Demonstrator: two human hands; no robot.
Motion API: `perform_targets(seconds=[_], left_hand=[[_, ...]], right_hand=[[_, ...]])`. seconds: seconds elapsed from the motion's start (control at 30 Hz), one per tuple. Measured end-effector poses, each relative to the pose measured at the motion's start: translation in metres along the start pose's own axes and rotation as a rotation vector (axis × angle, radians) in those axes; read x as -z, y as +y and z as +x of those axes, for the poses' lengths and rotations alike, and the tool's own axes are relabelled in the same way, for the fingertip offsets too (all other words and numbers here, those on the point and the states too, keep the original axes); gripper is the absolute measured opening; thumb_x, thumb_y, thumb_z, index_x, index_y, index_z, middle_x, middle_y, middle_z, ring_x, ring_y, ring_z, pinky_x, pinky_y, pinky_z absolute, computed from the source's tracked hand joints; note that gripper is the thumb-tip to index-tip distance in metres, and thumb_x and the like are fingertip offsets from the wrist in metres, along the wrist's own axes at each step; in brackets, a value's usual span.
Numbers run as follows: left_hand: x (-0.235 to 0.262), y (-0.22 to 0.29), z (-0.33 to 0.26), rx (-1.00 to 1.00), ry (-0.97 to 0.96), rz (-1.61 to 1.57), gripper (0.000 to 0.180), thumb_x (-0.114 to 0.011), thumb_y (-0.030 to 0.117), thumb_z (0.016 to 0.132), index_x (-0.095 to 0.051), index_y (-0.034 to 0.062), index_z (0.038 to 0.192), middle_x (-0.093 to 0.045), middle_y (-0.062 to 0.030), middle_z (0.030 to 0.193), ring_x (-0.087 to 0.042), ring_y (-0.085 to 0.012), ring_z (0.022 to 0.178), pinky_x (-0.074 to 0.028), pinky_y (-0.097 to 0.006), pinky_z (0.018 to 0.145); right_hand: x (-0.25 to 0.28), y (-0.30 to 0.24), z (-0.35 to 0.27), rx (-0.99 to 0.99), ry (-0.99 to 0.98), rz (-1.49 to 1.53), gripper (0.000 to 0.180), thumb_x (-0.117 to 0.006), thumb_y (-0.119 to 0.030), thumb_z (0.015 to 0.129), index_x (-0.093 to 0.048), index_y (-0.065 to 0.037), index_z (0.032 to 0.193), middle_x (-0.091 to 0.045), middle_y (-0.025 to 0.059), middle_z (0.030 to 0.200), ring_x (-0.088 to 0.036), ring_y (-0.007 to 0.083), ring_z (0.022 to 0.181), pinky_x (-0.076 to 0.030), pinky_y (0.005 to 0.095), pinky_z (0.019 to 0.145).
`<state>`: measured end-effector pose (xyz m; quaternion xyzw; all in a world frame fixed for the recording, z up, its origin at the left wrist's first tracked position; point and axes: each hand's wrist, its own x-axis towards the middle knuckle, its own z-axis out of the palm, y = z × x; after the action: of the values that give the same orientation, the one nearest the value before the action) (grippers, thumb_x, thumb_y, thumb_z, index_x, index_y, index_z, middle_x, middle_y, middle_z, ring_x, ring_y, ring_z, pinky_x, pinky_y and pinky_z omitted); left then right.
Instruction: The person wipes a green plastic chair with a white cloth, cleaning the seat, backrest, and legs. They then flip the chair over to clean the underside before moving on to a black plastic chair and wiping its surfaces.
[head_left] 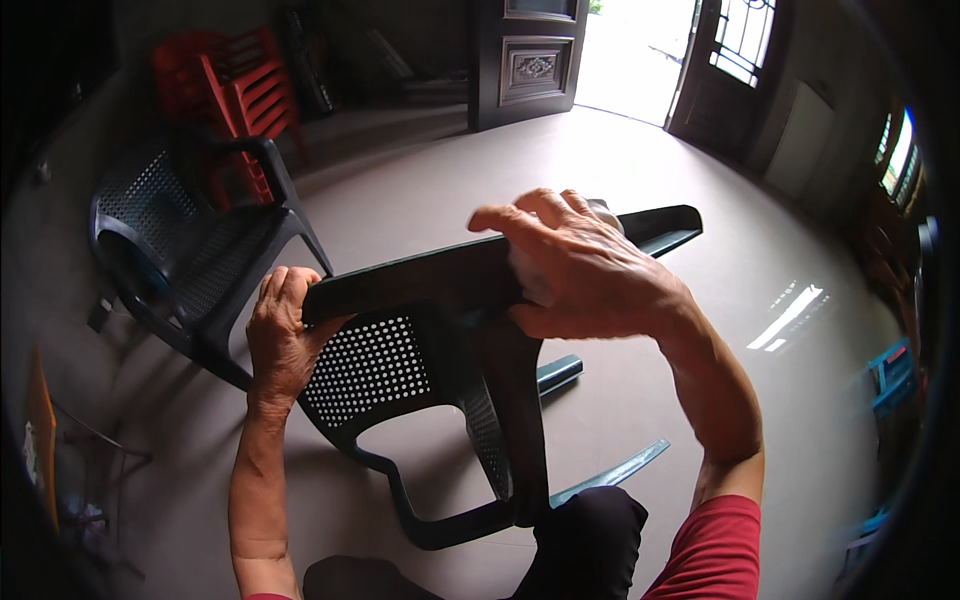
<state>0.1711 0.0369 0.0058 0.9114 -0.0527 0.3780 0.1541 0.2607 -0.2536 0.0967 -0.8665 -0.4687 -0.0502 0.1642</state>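
A dark plastic armchair (520, 400) with a hole-patterned back is tipped on its side in front of me, over my knees. My left hand (283, 335) is closed round the left end of its uppermost long edge, fingers over the top and thumb on the near side. Farther right, my right hand (590, 265) arches across that same edge, one finger sticking out to the left. A small pale grey, cloth-like bit (605, 212) shows beside its fingers; most of it is hidden. Two chair legs point to the right, below my right forearm.
Another dark armchair (190, 240) stands upright at the left, before stacked red chairs (235, 90). An orange-brown panel (40, 440) is at the left rim. Blue plastic items (890, 375) lie at the right rim. Beyond the tiled floor, a dark door (530, 65) stands open to daylight.
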Motion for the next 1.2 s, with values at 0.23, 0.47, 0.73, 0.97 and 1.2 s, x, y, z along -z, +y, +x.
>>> perform_targets(seconds=[0.23, 0.47, 0.73, 0.97, 1.2], left_hand=[[-0.002, 0.003, -0.002, 0.001, 0.01, -0.041, 0.041, -0.08, 0.031, 0.071, -0.055, 0.0059, 0.091, -0.055, -0.0062, 0.083, -0.057, -0.0251, 0.08, -0.049, -0.039, 0.069], [0.002, 0.0, -0.001, 0.002, 0.008, -0.006, 0.041, -0.081, 0.032, 0.07, -0.053, 0.0055, 0.087, -0.054, -0.0064, 0.081, -0.056, -0.0254, 0.076, -0.046, -0.037, 0.067], [-0.003, 0.004, 0.004, 0.045, -0.042, -0.085, 0.042, -0.082, 0.025, 0.069, -0.05, 0.0049, 0.086, -0.049, -0.0068, 0.079, -0.052, -0.0246, 0.075, -0.044, -0.037, 0.067], [-0.005, -0.002, 0.002, 0.028, -0.045, -0.029, 0.042, -0.082, 0.024, 0.07, -0.048, 0.0047, 0.086, -0.05, -0.0076, 0.081, -0.053, -0.0254, 0.075, -0.045, -0.038, 0.067], [-0.002, -0.002, 0.007, 0.051, -0.066, -0.059, 0.041, -0.081, 0.026, 0.072, -0.048, 0.0041, 0.084, -0.049, -0.0079, 0.08, -0.051, -0.0262, 0.077, -0.044, -0.039, 0.067]], right_hand=[[-0.029, -0.007, -0.02, -0.207, 0.147, -0.15, 0.079, -0.082, -0.038, 0.063, -0.049, -0.022, 0.133, -0.051, 0.0136, 0.13, -0.045, 0.0364, 0.126, -0.043, 0.0559, 0.093], [-0.049, 0.019, -0.032, 0.014, 0.431, -0.161, 0.044, -0.072, -0.026, 0.079, -0.056, -0.015, 0.119, -0.055, 0.0146, 0.11, -0.055, 0.0341, 0.102, -0.047, 0.0475, 0.072], [-0.014, 0.123, -0.077, -0.11, 0.42, -0.56, 0.022, -0.068, -0.025, 0.083, -0.068, -0.015, 0.103, -0.066, 0.0088, 0.099, -0.06, 0.0239, 0.089, -0.05, 0.0397, 0.07], [-0.034, 0.18, -0.102, -0.677, 1.388, -0.124, 0.028, -0.058, -0.025, 0.094, -0.06, 0.001, 0.105, -0.063, 0.0161, 0.093, -0.062, 0.0259, 0.09, -0.051, 0.0363, 0.081], [-0.073, 0.189, -0.071, -0.227, 1.608, 1.794, 0.034, -0.031, -0.036, 0.1, -0.057, -0.016, 0.103, -0.064, 0.0051, 0.096, -0.064, 0.0244, 0.091, -0.056, 0.0452, 0.077]])
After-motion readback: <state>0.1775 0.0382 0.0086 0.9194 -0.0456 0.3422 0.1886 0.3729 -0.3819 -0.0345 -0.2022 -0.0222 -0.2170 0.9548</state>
